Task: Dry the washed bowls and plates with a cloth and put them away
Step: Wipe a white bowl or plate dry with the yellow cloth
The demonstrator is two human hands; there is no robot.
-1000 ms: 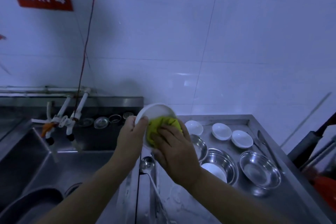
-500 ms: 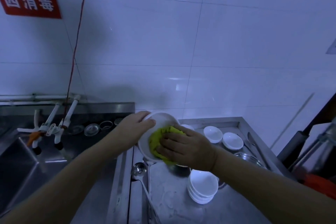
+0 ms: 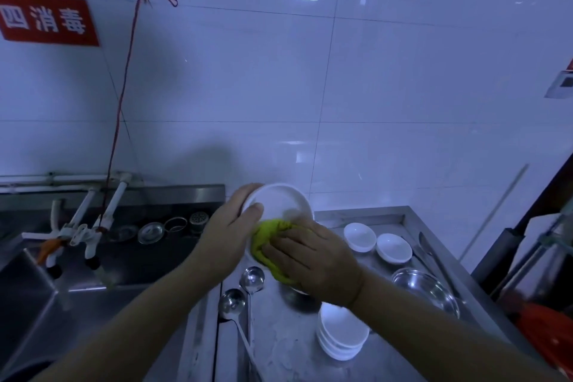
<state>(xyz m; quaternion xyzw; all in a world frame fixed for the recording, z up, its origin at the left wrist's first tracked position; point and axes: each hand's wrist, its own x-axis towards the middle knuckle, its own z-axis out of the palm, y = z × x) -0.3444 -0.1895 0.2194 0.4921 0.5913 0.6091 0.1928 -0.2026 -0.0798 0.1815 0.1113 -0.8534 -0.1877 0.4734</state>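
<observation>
Over counter (image 3: 291,347), hands gripping bowl (image 3: 280,201), cloth (image 3: 268,239)

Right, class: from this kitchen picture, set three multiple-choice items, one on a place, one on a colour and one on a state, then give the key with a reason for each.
1. Where does the stack of white bowls stand?
A. In the sink
B. On the steel counter, below the right hand
C. On a wall shelf

2. What colour is the cloth?
A. Yellow-green
B. Red
C. Black

3. How is the white bowl being dried?
A. Lying flat on the counter
B. Hanging from a hook
C. Held up and tilted by the left hand

Key: 1 B, the stack sits on the counter near the right forearm. 2 A, the cloth under the right hand is yellow-green. 3 C, the left hand grips its rim in the air.
</observation>
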